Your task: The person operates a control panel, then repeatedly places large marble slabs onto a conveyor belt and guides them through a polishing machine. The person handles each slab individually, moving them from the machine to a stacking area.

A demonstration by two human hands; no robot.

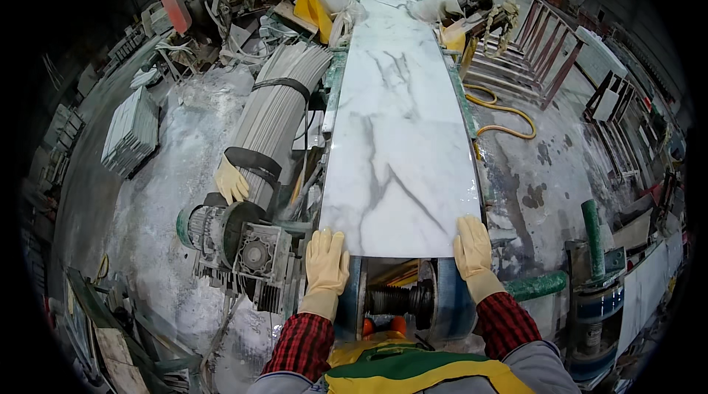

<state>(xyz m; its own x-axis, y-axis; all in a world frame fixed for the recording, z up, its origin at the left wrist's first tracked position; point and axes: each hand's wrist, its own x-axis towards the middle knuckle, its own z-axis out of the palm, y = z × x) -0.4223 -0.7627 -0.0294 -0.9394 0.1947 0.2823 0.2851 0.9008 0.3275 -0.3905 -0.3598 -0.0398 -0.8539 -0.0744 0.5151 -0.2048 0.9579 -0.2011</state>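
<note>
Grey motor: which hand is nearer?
Left. Left hand is right of the motor, at the near left corner of the slab; right hand is farther, at its near right corner.

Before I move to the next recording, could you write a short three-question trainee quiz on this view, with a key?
1. Where on the grey-veined white slab is the left hand?
A) At its far end
B) At its near left corner
C) At its near right corner

2. True or false: the right hand is bare.

3. Fill in: the yellow hose lies to the ____ of the slab.

Key: 1. B. 2. False; it wears a cream glove. 3. right.
</note>
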